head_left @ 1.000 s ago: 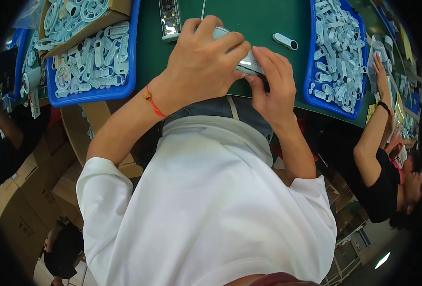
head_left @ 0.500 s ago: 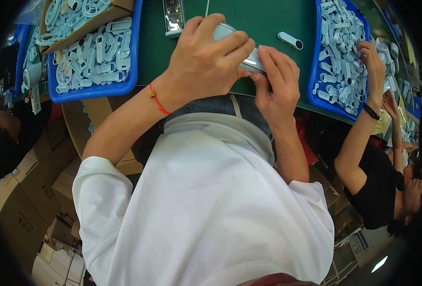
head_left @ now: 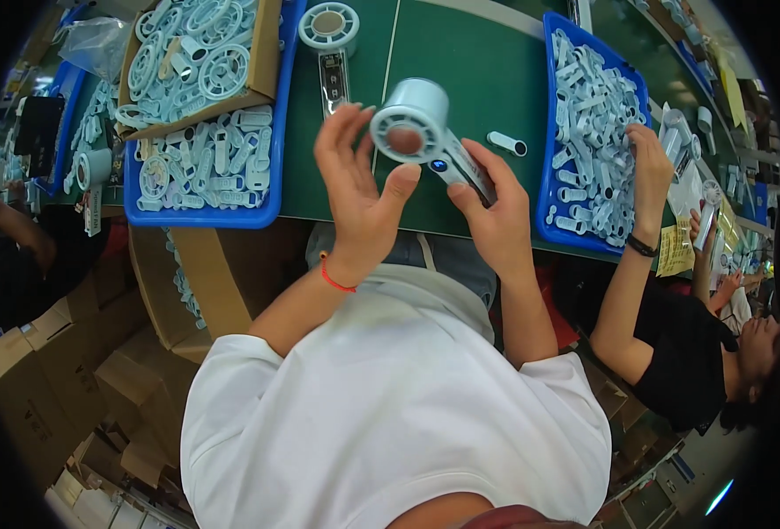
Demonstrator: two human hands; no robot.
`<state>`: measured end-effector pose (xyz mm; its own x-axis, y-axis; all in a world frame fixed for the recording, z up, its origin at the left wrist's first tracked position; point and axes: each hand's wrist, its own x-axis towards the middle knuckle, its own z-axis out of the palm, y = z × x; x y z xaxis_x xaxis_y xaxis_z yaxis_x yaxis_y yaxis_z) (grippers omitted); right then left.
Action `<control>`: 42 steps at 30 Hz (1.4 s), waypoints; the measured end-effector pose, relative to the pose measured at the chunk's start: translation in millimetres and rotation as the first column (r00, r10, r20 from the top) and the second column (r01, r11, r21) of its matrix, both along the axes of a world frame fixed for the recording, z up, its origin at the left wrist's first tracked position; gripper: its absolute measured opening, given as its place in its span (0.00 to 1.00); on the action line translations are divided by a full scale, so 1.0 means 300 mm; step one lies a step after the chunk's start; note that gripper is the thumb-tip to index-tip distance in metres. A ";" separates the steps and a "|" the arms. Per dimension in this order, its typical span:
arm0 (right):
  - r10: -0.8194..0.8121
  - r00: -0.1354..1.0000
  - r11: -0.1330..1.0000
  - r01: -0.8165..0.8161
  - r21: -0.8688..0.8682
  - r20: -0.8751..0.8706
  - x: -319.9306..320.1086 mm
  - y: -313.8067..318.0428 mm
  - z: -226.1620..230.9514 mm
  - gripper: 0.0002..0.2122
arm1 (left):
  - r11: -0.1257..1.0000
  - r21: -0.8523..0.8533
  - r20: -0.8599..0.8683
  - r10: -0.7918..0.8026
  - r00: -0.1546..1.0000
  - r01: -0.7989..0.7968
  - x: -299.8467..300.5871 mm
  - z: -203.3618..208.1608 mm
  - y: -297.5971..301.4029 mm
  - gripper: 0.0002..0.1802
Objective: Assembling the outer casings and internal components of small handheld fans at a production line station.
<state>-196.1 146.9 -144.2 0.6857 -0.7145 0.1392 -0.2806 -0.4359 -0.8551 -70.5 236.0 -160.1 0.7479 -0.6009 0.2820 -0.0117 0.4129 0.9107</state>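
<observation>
My right hand (head_left: 503, 212) grips the handle of a light blue handheld fan (head_left: 423, 101). The fan's round, slotted head tilts up toward the left, and a small blue light glows on the handle. My left hand (head_left: 355, 189), thumb and fingers apart, is just beside the head; it holds nothing. Beyond my left hand, a second handheld fan (head_left: 330, 25) lies on the green table (head_left: 443, 44), its handle partly see-through with inner parts showing. A small light blue handle cover (head_left: 505, 144) with a dark round end lies right of the fan I hold.
At left, a blue tray (head_left: 275, 167) holds light blue plastic parts, with a cardboard box (head_left: 262, 57) of ring-shaped parts over its back. A blue tray (head_left: 546, 132) of handle covers stands at right, where a co-worker's hand (head_left: 650, 172) reaches in. Cardboard boxes (head_left: 218, 256) stand below the table.
My left hand has come off the fan and opened. The fan now shows its round head and a lit blue light, held by my right hand alone. The view has shifted.
</observation>
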 end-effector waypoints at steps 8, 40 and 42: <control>-0.120 0.923 0.739 -0.162 0.654 0.365 -0.005 0.026 -0.011 0.24 | 0.797 -0.014 -0.320 -0.576 0.752 0.604 -0.002 -0.022 -0.050 0.42; -0.207 0.897 0.721 -0.129 0.681 0.390 -0.024 0.075 -0.037 0.27 | 0.782 0.054 -0.279 -0.585 0.762 0.620 -0.013 -0.011 -0.039 0.38; -0.213 0.899 0.712 -0.125 0.691 0.383 -0.021 0.072 -0.039 0.27 | 0.780 0.052 -0.289 -0.586 0.757 0.624 -0.009 -0.014 -0.042 0.38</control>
<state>-202.5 168.5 -156.0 0.6473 -0.7482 -0.1455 0.1614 0.3212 -0.9332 -73.2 223.4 -164.1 0.2462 -0.9690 0.0223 0.4257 0.1287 0.8956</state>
